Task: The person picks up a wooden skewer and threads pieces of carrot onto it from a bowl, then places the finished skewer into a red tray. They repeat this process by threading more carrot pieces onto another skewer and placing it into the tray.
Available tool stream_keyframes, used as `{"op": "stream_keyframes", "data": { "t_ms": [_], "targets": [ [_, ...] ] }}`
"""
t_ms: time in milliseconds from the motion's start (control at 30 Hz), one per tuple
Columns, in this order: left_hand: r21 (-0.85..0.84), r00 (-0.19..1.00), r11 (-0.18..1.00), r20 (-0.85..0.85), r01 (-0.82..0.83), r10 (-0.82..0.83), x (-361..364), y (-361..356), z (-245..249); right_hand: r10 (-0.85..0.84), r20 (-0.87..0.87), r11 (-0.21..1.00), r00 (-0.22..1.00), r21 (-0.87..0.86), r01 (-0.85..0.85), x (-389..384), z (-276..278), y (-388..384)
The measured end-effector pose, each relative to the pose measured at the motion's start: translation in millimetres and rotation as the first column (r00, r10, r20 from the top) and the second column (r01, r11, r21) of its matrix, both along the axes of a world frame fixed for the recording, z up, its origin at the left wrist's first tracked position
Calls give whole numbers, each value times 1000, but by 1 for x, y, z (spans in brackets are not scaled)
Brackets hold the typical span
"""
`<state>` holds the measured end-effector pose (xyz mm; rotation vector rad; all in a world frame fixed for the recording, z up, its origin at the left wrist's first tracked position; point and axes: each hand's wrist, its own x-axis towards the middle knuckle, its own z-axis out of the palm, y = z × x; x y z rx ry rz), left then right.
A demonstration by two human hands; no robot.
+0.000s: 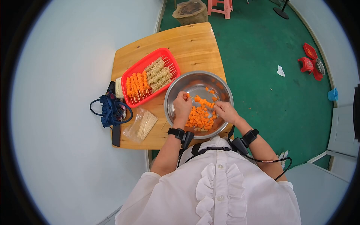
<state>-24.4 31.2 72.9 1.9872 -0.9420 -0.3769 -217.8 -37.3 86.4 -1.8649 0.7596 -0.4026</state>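
Note:
A skewer of orange carrot pieces (202, 101) spans the gap between my hands, over a steel bowl (169, 90). My left hand (182, 108) pinches a carrot piece (188, 95) at the skewer's bare left end, fingers closed. At the other end, my right hand (225, 111) is closed around the skewer beside the threaded pieces. Loose carrot chunks (198, 119) are heaped in the bowl below, with a few more stuck near its far side. The part of the skewer inside my right fingers is hidden.
Left of the bowl, a red tray (132, 71) holds finished orange skewers (137, 85) and beige skewers (159, 73). Bare bamboo sticks (147, 125) lie in a plastic bag on the wooden table (195, 41). A blue handbag (110, 109) sits at the table's left edge.

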Motion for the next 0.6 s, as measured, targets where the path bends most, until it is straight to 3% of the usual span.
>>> {"op": "stream_keyframes", "data": {
  "t_ms": [233,600],
  "targets": [
    [3,998,999,-44,55,-54,3,4,-7,7,-23,1000,1000,21,-7,0,1,0],
    [-27,999,999,26,-42,43,3,5,-5,19,-76,996,997,-86,-26,2,-4,2]
  ]
}}
